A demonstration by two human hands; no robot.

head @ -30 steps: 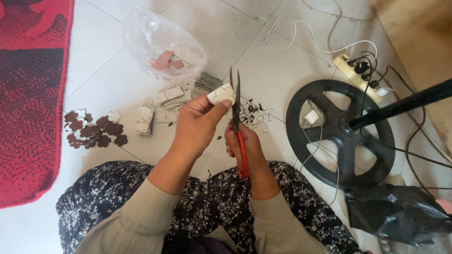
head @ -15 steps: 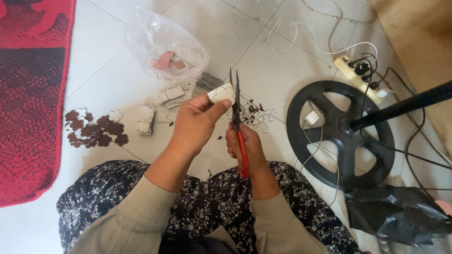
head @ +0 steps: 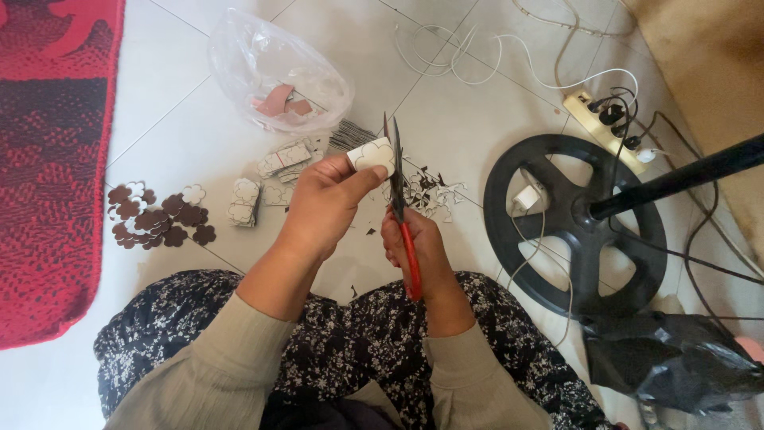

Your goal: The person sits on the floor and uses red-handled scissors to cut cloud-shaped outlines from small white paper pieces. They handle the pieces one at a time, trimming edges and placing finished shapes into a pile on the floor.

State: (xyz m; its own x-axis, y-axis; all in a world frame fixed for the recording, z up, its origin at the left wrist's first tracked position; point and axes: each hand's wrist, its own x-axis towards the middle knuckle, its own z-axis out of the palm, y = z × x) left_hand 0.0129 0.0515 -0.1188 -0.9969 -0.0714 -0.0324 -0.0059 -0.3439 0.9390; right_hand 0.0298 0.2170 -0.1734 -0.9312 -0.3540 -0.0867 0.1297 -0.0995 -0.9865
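— Holding what, up there above the lap?

— A small white card piece with a flower outline (head: 372,155), pinched in the left hand (head: 322,209), thumb and fingers clamped on its lower edge. Raised over the tiled floor (head: 446,111), just beside the blades.

— And the other side?

— Red-handled scissors (head: 400,209) in the right hand (head: 422,256), fingers closed through and around the handles. Blades upright, nearly together, touching the card's right edge.

— Feel of that piece?

— Light and thin, probably stiff enough to stay flat yet easy to crease. Best gripped at the edge away from the drawn line, close to the cut so no flapping. Not slippery, by the look of it.

— Around on the floor?

— Brown flower-shaped cut-outs (head: 159,220) in a cluster to the left, near a red rug (head: 48,175). Small stacks of white outlined pieces (head: 245,201) just beside them. Clear plastic bag (head: 274,76) with pinkish bits further up. Offcut scraps (head: 430,191) scattered beyond the scissors. Round black fan base (head: 573,219) to the right, a power strip (head: 605,127) with cables behind, a black bag (head: 676,362) at lower right.
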